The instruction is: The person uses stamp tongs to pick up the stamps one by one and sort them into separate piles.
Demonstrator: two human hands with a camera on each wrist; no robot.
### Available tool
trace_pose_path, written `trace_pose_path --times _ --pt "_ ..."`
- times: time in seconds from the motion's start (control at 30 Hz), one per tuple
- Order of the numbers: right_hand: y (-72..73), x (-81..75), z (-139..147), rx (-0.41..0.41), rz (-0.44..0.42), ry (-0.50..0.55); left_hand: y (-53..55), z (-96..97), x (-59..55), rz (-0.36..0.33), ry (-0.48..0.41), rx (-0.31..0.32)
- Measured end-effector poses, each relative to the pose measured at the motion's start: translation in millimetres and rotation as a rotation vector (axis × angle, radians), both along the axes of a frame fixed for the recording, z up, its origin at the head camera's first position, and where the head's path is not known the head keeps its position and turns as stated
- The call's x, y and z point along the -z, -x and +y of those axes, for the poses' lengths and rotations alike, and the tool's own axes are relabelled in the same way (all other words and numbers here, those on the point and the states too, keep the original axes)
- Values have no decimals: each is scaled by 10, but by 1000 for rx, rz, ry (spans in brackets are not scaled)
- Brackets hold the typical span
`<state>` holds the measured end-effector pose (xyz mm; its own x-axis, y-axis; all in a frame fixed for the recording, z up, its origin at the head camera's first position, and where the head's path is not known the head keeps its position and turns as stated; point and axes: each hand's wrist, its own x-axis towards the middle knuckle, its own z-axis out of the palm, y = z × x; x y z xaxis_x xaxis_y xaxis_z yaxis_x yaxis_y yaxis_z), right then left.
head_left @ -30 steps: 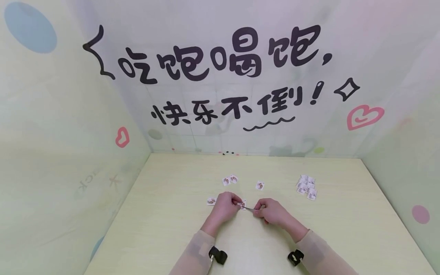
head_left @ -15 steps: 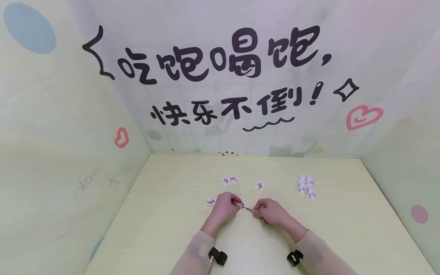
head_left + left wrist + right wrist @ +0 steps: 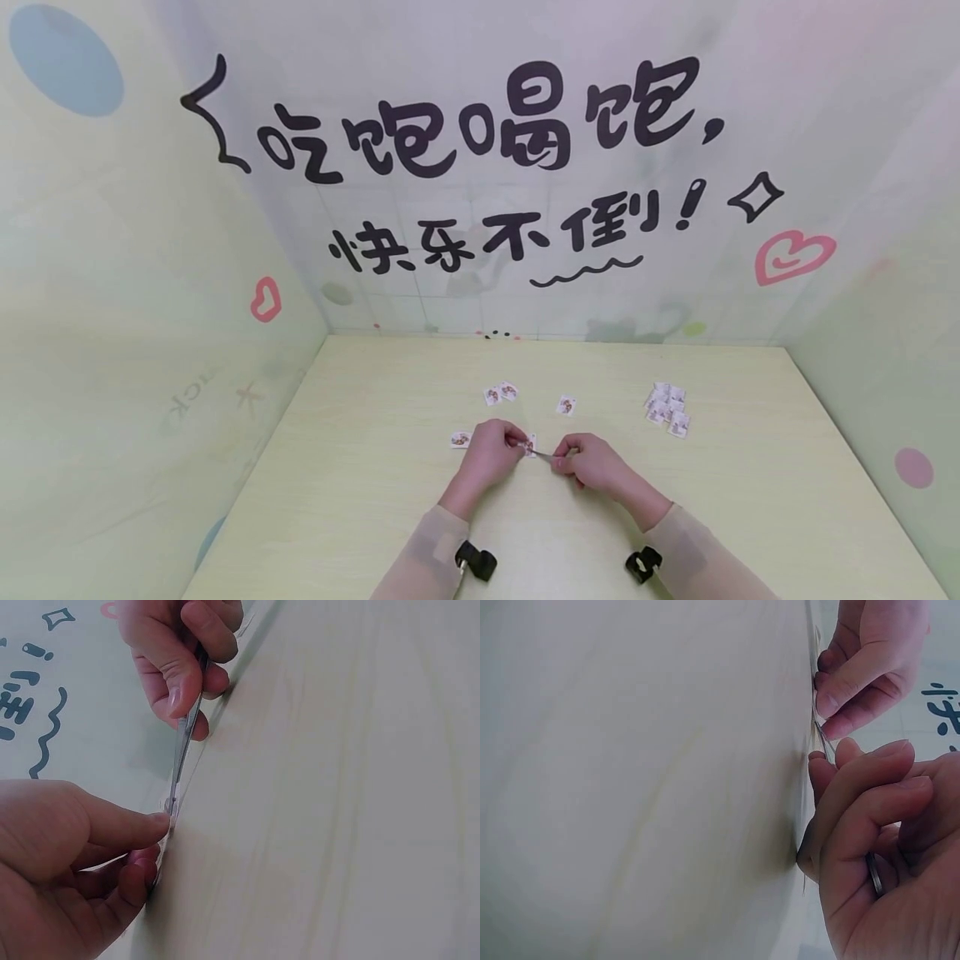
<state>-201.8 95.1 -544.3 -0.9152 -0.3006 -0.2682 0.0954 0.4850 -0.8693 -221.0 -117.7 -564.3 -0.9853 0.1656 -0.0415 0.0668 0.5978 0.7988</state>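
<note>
Close over the table, my left hand pinches a small white printed card between thumb and fingertips. From the other side my right hand holds slim metal tweezers, thumb laid along one side. The tweezers' tip meets the card right beside the left thumb. In the right wrist view most of the tweezers is hidden behind the right fingers. Another printed card lies just left of the left hand, partly covered by it.
Beyond the hands lie a pair of printed cards and a single one. Several pale cards are heaped loosely at the back right. Printed fabric walls close off the table at the back and both sides.
</note>
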Motion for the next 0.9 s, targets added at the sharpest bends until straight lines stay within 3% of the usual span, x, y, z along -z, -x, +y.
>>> trace_pose_path --times 0.6,0.9 --pt "12 -13 39 3 -5 33 -20 -7 -24 22 -10 -22" --pt "6 -28 90 24 -6 50 -2 -173 -23 68 -4 -46"
